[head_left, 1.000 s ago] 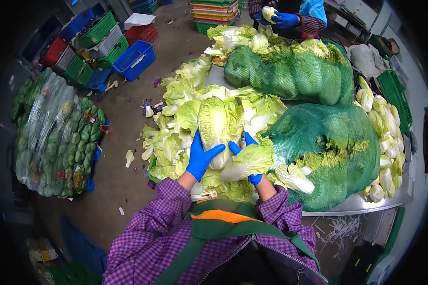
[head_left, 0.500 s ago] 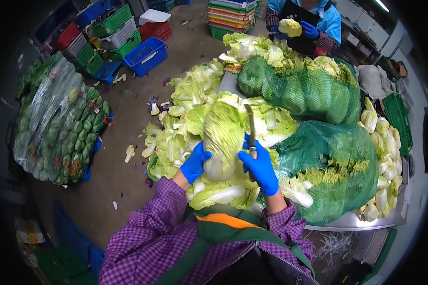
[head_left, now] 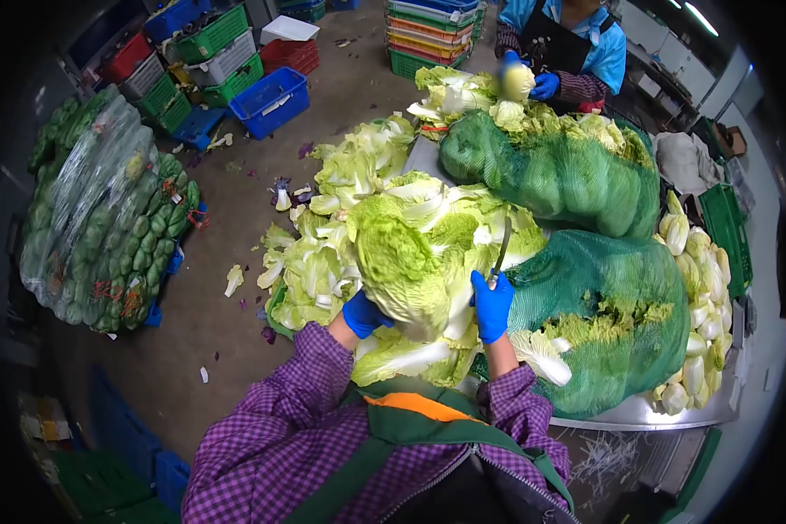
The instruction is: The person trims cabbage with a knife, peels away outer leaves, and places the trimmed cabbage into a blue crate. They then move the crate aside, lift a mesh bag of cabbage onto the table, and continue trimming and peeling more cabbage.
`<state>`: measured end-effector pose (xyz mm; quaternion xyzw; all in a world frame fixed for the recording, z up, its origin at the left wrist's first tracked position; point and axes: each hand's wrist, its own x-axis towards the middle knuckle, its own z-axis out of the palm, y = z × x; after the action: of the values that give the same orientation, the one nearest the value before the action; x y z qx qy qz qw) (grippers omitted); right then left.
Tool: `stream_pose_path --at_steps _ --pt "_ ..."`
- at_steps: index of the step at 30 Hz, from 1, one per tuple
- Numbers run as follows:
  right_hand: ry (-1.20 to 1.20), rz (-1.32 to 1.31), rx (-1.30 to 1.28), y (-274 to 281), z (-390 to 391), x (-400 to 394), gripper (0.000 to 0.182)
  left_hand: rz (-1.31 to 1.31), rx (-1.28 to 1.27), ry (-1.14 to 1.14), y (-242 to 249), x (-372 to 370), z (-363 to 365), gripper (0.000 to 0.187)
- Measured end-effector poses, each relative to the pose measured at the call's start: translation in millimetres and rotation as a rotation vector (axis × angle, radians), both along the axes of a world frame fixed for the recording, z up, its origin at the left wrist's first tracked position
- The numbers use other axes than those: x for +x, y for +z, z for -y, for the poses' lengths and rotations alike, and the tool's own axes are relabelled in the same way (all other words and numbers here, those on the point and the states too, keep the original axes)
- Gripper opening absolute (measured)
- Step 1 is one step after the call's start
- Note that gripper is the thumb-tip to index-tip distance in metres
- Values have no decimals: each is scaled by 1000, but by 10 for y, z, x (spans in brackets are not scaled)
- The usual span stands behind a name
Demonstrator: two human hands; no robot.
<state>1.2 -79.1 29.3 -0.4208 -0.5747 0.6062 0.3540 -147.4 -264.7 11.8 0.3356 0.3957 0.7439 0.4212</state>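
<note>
At frame centre, left hand (head_left: pixel 364 314) cupped a half-trimmed napa cabbage (head_left: pixel 402 266) above the leaf pile (head_left: pixel 323 262); right hand (head_left: pixel 492 306) gripped a knife (head_left: pixel 501 249). Netted sacks (head_left: pixel 611 297) remained unopened.

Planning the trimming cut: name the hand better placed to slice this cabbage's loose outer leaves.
Right. The right hand grips the knife, blade up beside the cabbage; the left hand is cradling that head from below.

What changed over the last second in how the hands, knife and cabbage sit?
The cabbage tipped left and toward the wearer. The left hand slid under its base. The right hand drew off it to the right, raising the knife. The green net sacks stayed put.
</note>
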Motion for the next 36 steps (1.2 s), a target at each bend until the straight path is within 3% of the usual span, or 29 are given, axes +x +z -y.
stream_pose_path --at_steps 1,2,4,5,6,8,9,10,12,13,15,16,18,20,23,24,25,28,31,34,36 --pt "-79 88 217 -229 -135 3 16 632 -48 -85 -373 -116 -193 54" --pt "-127 52 213 -393 -272 63 20 852 211 -197 -198 27 -131 55" --pt "-81 120 284 -327 -453 172 19 734 286 -421 1034 142 -48 56" --pt "-31 201 350 -256 -446 264 20 559 -87 -208 805 106 19 57" --pt "-27 200 359 -54 -386 263 20 865 -160 -214 -119 -90 97 75" --pt "88 68 52 497 -118 194 35 729 102 -401 148 53 168 85" --pt "164 67 -38 653 -30 182 50 742 91 -400 133 89 205 85" --pt "302 13 -103 888 84 145 58 617 -79 -368 102 147 250 89" --pt "377 -53 65 1038 266 3 51 473 -245 -349 215 104 179 94" --pt "377 -45 55 1025 323 -25 51 249 -316 -280 321 119 149 92" --pt "397 49 305 1017 358 -78 38 -129 -356 -150 362 126 101 96" --pt "393 52 305 1040 352 -56 38 -128 -355 -155 346 122 94 96" --pt "341 -136 -57 1106 332 -5 27 -358 -335 -51 367 106 95 101" --pt "349 -156 -72 1041 290 45 23 -327 -338 -27 367 118 91 104" --pt "128 -414 -372 806 158 151 15 -471 -381 -34 364 111 113 103" --pt "71 -520 -433 622 25 201 14 -343 -374 2 385 122 136 101" --pt "36 -485 -419 446 -93 273 14 -216 -367 40 397 122 162 99" --pt "-56 -286 -342 277 -130 344 14 -159 -345 -35 387 37 189 95" --pt "244 -97 -36 794 7 300 38 -226 -242 -139 440 -9 182 93" --pt "585 -157 18 1392 86 172 34 -387 -276 -267 584 -15 139 93" --pt "577 -27 -55 1400 55 72 30 -428 -269 -274 561 8 126 92"
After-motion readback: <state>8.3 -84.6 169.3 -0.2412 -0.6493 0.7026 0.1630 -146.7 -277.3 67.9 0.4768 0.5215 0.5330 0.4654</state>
